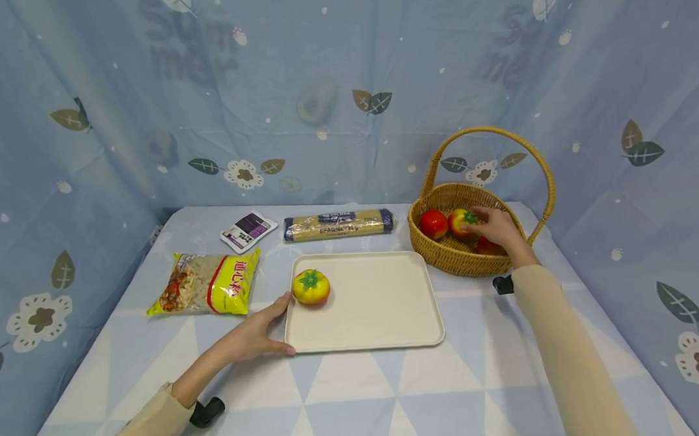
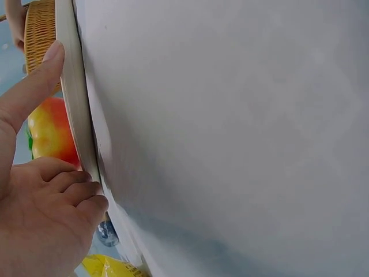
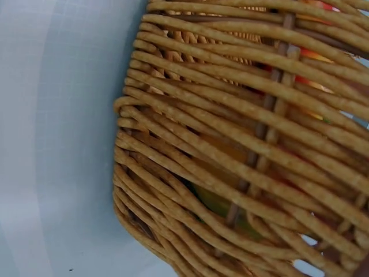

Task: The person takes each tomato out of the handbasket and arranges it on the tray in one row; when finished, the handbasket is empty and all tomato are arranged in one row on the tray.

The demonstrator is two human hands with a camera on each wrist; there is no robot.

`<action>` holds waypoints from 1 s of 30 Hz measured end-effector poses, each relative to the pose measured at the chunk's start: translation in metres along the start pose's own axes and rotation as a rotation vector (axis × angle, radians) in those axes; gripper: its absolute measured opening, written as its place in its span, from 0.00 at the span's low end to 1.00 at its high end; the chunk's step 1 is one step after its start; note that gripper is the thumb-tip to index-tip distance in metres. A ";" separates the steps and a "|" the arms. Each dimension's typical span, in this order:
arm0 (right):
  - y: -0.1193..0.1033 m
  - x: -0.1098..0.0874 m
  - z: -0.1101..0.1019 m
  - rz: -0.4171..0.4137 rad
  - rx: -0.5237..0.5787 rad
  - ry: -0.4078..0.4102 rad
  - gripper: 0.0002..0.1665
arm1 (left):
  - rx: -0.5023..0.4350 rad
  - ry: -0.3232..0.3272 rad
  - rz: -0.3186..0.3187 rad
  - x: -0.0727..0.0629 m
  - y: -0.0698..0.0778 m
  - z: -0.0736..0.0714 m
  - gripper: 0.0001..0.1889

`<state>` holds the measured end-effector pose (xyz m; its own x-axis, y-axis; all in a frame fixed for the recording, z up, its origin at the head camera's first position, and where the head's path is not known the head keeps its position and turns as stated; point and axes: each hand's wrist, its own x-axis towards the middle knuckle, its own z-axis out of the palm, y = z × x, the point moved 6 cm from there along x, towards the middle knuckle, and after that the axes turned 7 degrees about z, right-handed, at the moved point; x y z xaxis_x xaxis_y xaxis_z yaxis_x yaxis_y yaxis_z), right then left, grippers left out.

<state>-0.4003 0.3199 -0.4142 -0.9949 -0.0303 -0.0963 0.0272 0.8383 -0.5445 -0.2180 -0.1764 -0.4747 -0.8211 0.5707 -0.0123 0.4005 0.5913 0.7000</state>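
My left hand (image 1: 255, 333) is at the left edge of a cream rectangular tray (image 1: 376, 301), its thumb touching the near corner and its fingers the side rim. On the tray's left part sits a yellow-and-red tomato (image 1: 311, 288) with a green leafy top. My right hand (image 1: 498, 228) reaches into a wicker basket (image 1: 463, 263), and its fingertips grip a second yellow-and-red tomato (image 1: 461, 223) by its green top. A red fruit (image 1: 433, 225) lies beside it, and another red fruit (image 1: 489, 246) is partly hidden under the hand. Basket weave (image 3: 242, 127) fills the right wrist view.
A yellow bag of pasta (image 1: 206, 283) lies left of the tray. Behind it are a white-and-purple pouch (image 1: 248, 231) and a spaghetti packet (image 1: 338, 225). The basket's tall handle (image 1: 489, 129) arches over the fruit. Patterned curtains (image 1: 345, 114) enclose the table.
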 end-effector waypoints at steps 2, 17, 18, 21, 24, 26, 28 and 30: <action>0.000 0.002 0.000 0.001 -0.018 0.003 0.44 | -0.001 0.002 -0.001 0.000 0.000 0.000 0.59; -0.002 0.010 0.003 0.049 -0.022 -0.008 0.41 | 0.000 0.005 0.011 0.000 0.001 0.001 0.59; -0.001 0.011 0.003 0.050 -0.025 -0.009 0.41 | -0.002 0.004 0.013 0.000 0.001 0.001 0.59; -0.001 0.012 0.005 0.048 -0.036 -0.014 0.40 | -0.005 0.005 0.018 0.000 0.001 0.001 0.59; -0.002 0.011 0.005 0.048 -0.034 -0.011 0.38 | -0.005 0.007 0.019 0.000 0.000 0.001 0.59; -0.003 0.010 0.005 0.045 -0.028 -0.005 0.38 | -0.004 0.006 0.019 0.000 0.000 0.000 0.59; -0.004 0.010 0.005 0.042 -0.023 0.011 0.38 | -0.002 0.006 0.019 0.000 0.000 0.000 0.59; -0.004 0.009 0.004 0.040 -0.019 0.031 0.38 | 0.003 0.008 0.019 0.000 0.000 0.000 0.59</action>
<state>-0.4086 0.3140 -0.4156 -0.9956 0.0203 -0.0919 0.0657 0.8489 -0.5245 -0.2177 -0.1765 -0.4745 -0.8165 0.5773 0.0062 0.4169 0.5822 0.6980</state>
